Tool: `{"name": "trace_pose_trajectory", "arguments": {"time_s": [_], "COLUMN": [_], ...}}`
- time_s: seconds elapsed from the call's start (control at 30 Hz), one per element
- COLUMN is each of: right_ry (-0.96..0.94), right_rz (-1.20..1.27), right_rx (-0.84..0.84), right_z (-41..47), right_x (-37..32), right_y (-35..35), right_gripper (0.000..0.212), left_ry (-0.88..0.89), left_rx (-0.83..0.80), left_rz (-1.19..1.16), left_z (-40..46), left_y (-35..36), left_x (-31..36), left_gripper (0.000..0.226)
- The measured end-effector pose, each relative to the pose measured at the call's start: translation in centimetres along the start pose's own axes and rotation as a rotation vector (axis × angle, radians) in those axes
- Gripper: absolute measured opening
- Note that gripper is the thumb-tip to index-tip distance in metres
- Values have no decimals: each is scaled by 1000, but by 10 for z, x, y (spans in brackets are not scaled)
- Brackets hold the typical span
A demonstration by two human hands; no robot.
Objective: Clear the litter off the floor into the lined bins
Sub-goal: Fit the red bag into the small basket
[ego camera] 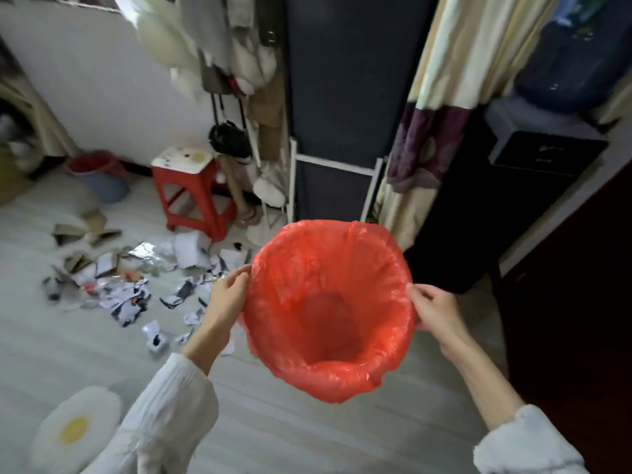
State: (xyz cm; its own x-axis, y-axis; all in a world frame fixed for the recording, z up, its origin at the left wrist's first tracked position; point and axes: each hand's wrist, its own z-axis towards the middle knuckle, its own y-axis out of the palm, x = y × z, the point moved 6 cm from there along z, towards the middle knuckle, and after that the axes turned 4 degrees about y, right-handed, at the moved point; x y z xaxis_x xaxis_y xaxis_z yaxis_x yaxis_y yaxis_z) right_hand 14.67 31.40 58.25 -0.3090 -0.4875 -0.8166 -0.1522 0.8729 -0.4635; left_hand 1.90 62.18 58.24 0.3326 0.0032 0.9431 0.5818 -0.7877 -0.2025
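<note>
Above the pale floor (307, 439), a bin lined with a red bag (330, 313) is being held up in front of the person, its mouth facing the camera and its inside showing nothing but crinkled red plastic. The left hand (227, 295) is gripping the rim on the bin's left side, fingers curled over the folded edge of the liner. The right hand (432, 307) is gripping the rim on the bin's right side in the same way, thumb on the outside of the plastic. The two hands are sitting well apart, one at each side of the rim, and both white sleeves (171, 415) are reaching in from below the bin.

Left of the bin, the litter (136, 278) is lying scattered over the floor: torn paper scraps, a crumpled sheet of foil and pieces of brown cardboard. The scraps nearest the bin are lying just beside the left hand as seen from the head camera. Beyond the litter, up and left of the bin, a red stool (191, 196) with a stained white top is standing near the wall. Further left of the bin, a second bin (99, 177), blue with a red liner, is standing on the floor against the wall. Below and left of the bin, a white rug shaped like a fried egg (73, 429) is lying on the floor. Behind the bin, a dark fabric wardrobe (342, 97) and a patterned curtain (427, 131) are hanging.
</note>
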Motion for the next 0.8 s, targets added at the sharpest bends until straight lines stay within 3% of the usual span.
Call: {"name": "trace_pose_trajectory", "arguments": {"time_s": [0.37,0.8], "right_ry": [-180,-261], "right_rz": [-60,-47], "right_rx": [-178,-305], "right_z": [3,79], "right_x": [-175,-341], "right_y": [230,430], "right_gripper": [21,27], "left_ry": [53,94], "left_rx": [215,361], "left_rz": [-25,-64], "left_z": [108,287], "left_y": [-230,-369], "left_x": [21,63], "left_gripper": [35,32]}}
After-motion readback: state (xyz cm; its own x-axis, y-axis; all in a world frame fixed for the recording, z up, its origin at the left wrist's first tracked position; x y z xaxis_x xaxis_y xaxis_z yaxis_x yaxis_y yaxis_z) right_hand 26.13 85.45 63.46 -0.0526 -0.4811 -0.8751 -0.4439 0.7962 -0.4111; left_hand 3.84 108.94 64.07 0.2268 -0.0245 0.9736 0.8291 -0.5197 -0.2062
